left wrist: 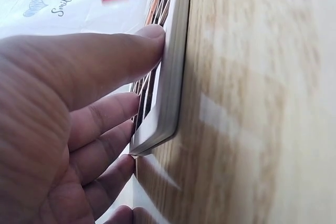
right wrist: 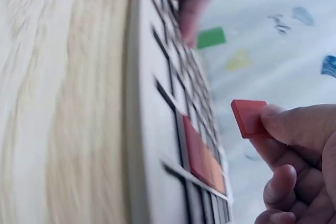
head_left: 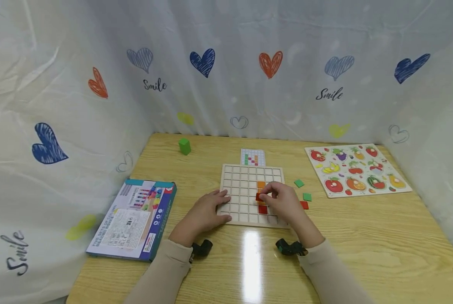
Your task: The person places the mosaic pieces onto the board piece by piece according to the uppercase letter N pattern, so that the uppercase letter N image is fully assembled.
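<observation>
A wooden grid board (head_left: 239, 207) lies flat on the table. My left hand (head_left: 208, 212) rests at its left side, fingers loosely extended; in the left wrist view the thumb (left wrist: 123, 51) touches the board's rim. Between thumb and fingers, my right hand (head_left: 285, 203) pinches a red square tile (right wrist: 249, 118), raised above the board's right part. An orange tile (head_left: 261, 184) and a red tile (head_left: 262, 209) sit in cells of the board; the right hand partly hides the cells nearby. Behind the board is a small card (head_left: 252, 157) printed with a coloured grid pattern.
Two green tiles (head_left: 299, 183) and a red tile (head_left: 304, 205) lie right of the board. Farther right is a fruit picture board (head_left: 348, 179). A printed box (head_left: 131, 223) lies at the left, and a green block (head_left: 184, 146) stands at the back left.
</observation>
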`<state>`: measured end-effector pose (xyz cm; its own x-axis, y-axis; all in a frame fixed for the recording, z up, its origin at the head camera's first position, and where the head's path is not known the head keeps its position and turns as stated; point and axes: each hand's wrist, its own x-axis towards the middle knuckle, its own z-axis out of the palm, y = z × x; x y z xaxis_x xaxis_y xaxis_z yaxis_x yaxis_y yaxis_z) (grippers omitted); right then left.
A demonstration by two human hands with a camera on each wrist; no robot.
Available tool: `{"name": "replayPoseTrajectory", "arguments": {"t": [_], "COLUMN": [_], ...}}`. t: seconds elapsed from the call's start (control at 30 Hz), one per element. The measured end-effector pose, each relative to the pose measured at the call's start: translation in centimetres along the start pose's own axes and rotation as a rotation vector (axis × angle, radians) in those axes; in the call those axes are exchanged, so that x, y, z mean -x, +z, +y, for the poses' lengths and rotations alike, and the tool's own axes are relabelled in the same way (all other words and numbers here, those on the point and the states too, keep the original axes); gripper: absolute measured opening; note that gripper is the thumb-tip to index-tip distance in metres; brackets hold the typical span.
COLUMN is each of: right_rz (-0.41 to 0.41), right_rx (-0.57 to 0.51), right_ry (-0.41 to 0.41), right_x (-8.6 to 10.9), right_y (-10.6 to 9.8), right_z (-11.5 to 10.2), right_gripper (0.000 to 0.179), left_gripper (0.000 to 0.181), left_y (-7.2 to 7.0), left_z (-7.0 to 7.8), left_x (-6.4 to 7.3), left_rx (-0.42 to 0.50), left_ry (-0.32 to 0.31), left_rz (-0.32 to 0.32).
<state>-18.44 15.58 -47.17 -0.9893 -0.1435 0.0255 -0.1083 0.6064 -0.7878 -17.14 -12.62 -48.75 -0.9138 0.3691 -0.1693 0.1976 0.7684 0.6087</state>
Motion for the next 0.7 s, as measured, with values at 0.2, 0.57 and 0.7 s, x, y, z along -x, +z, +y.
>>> {"name": "replayPoseTrajectory", "arguments": {"t": [0.2, 0.57, 0.7], "right_rz": [-0.023, -0.081, -0.123], "right_rx": [0.046, 0.066, 0.075], "right_ry": [-0.004, -0.011, -0.036], "right_x": [-1.6, -1.9, -1.9], "right_y": [2.3, 2.1, 2.0], "right_z": [-0.3, 0.5, 0.5], "right_gripper": [0.006, 0.006, 0.004], "left_gripper": [0.065, 0.065, 0.066], "left_y": [0.0, -0.1, -0.1], "left_z": [0.0, 0.1, 0.1], "left_x": [-0.1, -0.1, 0.0], "left_rx": [-0.009, -0.014, -0.013], "left_ry": [-0.008, -0.001, -0.005], "left_rz": [-0.006, -0.004, -0.002]}}
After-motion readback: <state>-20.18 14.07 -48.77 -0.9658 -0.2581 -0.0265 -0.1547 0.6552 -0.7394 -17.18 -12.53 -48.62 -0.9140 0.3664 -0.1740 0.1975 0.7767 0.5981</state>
